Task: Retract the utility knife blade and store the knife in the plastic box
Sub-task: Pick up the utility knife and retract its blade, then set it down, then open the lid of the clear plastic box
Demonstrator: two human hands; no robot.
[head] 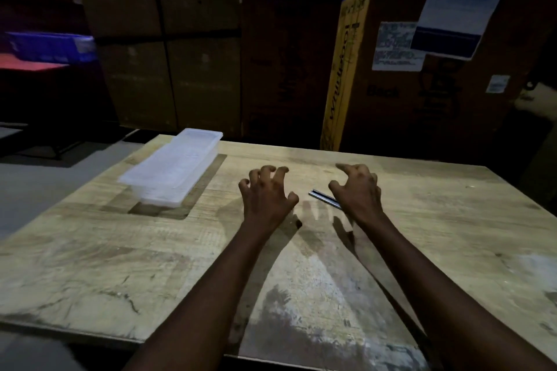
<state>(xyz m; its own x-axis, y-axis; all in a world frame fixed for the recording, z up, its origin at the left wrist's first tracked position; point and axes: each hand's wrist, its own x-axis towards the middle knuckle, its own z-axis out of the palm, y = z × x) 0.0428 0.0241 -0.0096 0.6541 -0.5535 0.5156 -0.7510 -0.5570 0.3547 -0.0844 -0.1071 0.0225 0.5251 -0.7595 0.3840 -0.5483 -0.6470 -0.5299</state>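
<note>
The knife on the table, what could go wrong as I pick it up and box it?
1. The right hand covers part of the knife, so whether the blade is out cannot be told; fingers could land on an edge.
2. The dim light makes the slider hard to find.
3. The plastic box looks lidded, so it may need opening with the knife in hand.

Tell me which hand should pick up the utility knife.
Right. The right hand hovers directly over the utility knife, partly covering it. The left hand hangs beside it, nearer the plastic box.
</note>
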